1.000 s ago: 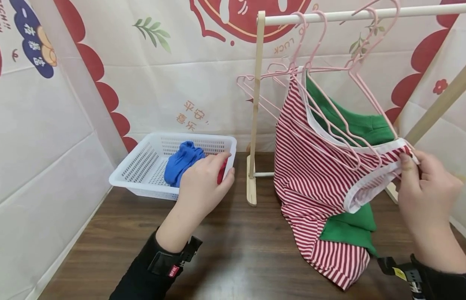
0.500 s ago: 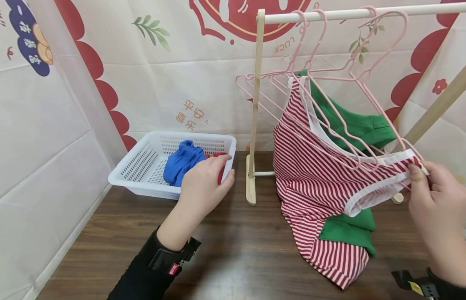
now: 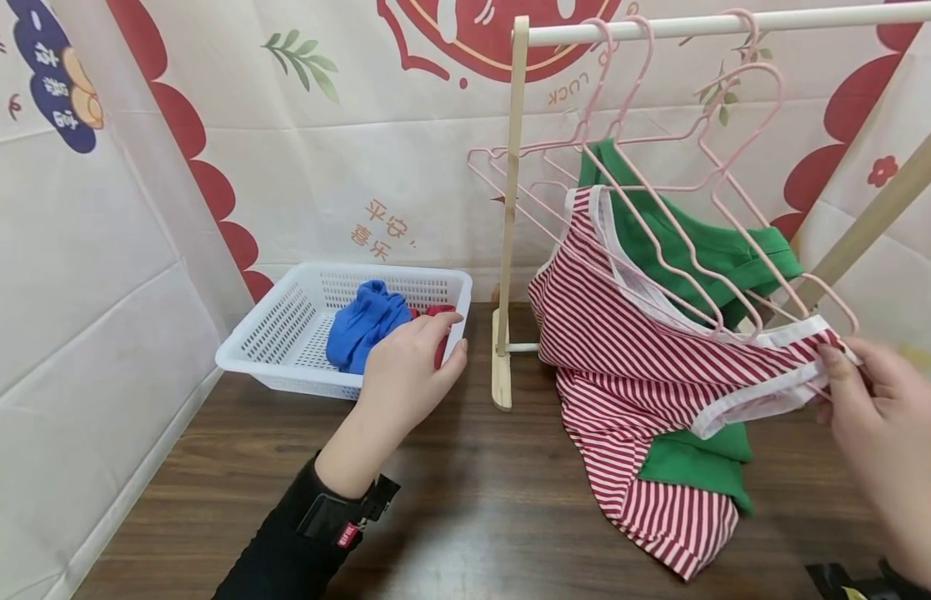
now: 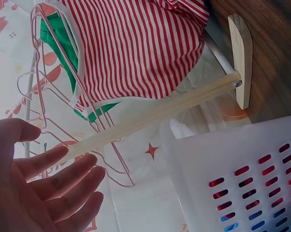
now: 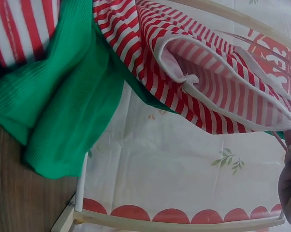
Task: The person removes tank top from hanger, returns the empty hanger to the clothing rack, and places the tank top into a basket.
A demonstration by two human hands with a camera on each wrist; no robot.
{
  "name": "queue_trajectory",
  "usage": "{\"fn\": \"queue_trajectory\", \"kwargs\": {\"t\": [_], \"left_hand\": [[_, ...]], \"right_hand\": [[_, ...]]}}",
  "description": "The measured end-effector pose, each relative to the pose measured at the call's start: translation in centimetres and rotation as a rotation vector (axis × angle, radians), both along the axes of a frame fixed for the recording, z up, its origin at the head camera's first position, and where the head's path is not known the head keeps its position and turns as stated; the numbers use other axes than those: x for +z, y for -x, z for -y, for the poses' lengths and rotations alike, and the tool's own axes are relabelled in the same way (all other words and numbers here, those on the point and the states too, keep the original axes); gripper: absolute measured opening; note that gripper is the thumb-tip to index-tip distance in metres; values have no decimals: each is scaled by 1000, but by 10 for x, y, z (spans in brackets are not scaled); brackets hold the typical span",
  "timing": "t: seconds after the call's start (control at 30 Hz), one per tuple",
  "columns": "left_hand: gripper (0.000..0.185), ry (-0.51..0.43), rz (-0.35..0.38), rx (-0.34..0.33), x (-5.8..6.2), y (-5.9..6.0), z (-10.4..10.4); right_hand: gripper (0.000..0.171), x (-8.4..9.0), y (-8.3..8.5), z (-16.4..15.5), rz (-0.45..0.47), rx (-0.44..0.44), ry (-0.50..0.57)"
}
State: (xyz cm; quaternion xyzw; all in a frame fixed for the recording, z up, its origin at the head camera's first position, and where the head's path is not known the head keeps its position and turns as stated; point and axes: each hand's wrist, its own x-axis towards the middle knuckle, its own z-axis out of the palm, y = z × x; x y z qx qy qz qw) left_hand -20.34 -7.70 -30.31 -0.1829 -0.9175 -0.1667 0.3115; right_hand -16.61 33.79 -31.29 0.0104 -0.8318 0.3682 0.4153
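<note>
Head view: the right hand (image 3: pixel 888 433) pinches the striped shirt (image 3: pixel 645 392) and pink hanger (image 3: pixel 743 242) near the table's right edge; the left hand (image 3: pixel 405 375), fingers relaxed, rests on the white basket (image 3: pixel 277 333) rim.

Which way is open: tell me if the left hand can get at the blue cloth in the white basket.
Probably yes: the left hand rests at the white plastic basket's open rim, right beside the crumpled blue cloth, with nothing covering it.
</note>
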Motion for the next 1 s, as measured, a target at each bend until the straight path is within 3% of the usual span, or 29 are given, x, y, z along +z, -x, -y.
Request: {"fn": "queue_trajectory", "kwargs": {"t": [0.17,0.3,0.43,0.63,0.83,1.0], "left_hand": [[32,7,11,2,-2,1,0],[32,4,16,-2,-3,2,0],[32,-2,18,-7,-5,3,-1],[32,-11,41,-23,-5,5,-3],[30,-4,57,-34,-6,7,-5],[29,-2,52,-43,-7,7,-6]], "right_hand": [[26,-4,1,-4,37,10,43],[31,-6,4,-9,61,57,137],[35,-9,8,-18,45,167,214],[39,-13,12,-29,15,308,224],[31,-18,14,-38,-18,540,460],[28,-22,15,-43,-43,653,567]]}}
